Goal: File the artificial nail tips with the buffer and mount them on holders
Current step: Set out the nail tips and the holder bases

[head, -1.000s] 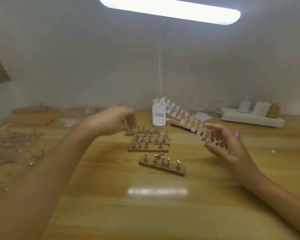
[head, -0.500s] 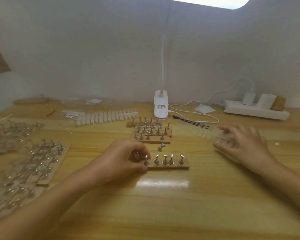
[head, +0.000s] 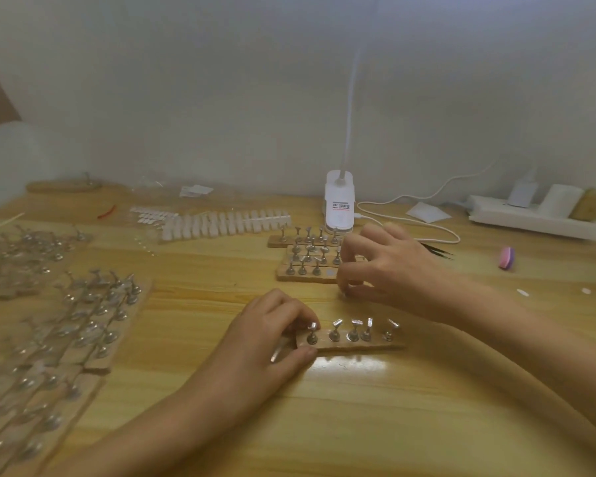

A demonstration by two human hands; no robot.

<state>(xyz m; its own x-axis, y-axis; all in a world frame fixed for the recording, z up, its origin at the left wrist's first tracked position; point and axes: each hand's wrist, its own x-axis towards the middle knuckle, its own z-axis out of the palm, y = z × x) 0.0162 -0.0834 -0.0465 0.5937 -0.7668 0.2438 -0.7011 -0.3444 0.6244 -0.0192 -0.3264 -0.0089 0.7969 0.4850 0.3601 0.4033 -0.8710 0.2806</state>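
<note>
A wooden holder strip (head: 358, 344) with several metal nail holders lies in the middle of the table. My left hand (head: 272, 335) holds its left end, thumb on the front edge and a fingertip at the first holder (head: 312, 333). My right hand (head: 389, 266) is just behind it, next to three stacked holder strips (head: 307, 271). Its curled fingertips pinch a small loose metal holder on the table, mostly hidden. A row of white nail tips (head: 227, 222) lies at the back. The pink and purple buffer (head: 506, 258) rests far right, away from both hands.
Many more holder strips (head: 83, 321) cover the table's left side. A white lamp base (head: 339, 208) with a cable stands behind the stacked strips. Black tweezers (head: 441, 251) lie behind my right hand. A white power strip (head: 537, 218) sits against the wall at the right.
My right hand moved left from the table's right side to the spot beside the stacked strips. My left hand stayed on the near strip's left end. The view tilted down.
</note>
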